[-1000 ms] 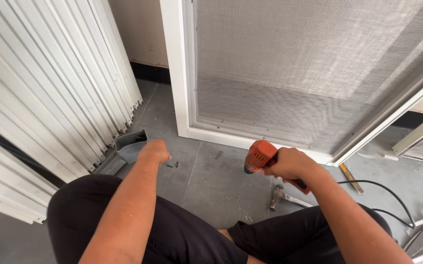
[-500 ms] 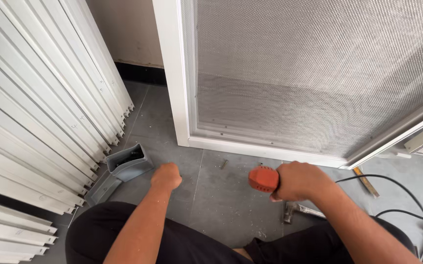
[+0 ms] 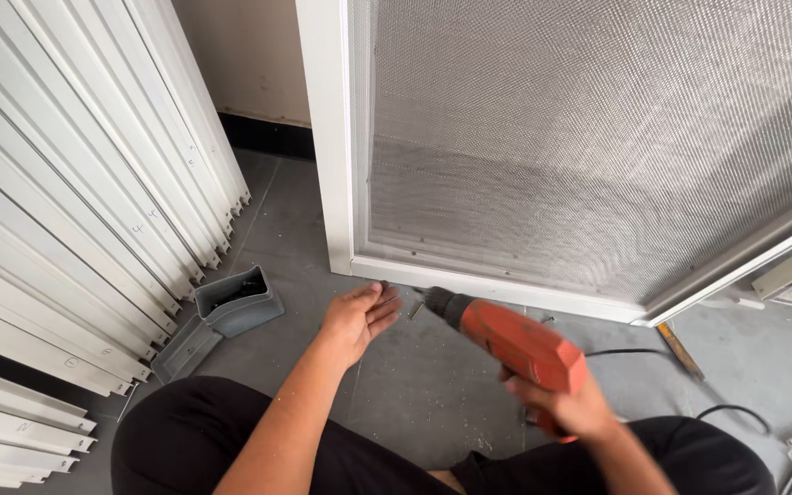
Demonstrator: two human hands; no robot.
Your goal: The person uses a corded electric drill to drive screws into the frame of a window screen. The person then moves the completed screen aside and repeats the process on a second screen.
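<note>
Grey tiled floor (image 3: 432, 385), beige wall (image 3: 240, 55)

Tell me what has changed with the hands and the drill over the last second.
The left hand moved away from the grey box, rightwards towards the drill's tip, and opened, palm up, near the white frame. The right hand swung the orange drill round so its nose points left at the frame's bottom rail. The grip on the drill is unchanged, and the box, frame and white slats kept their places.
</note>
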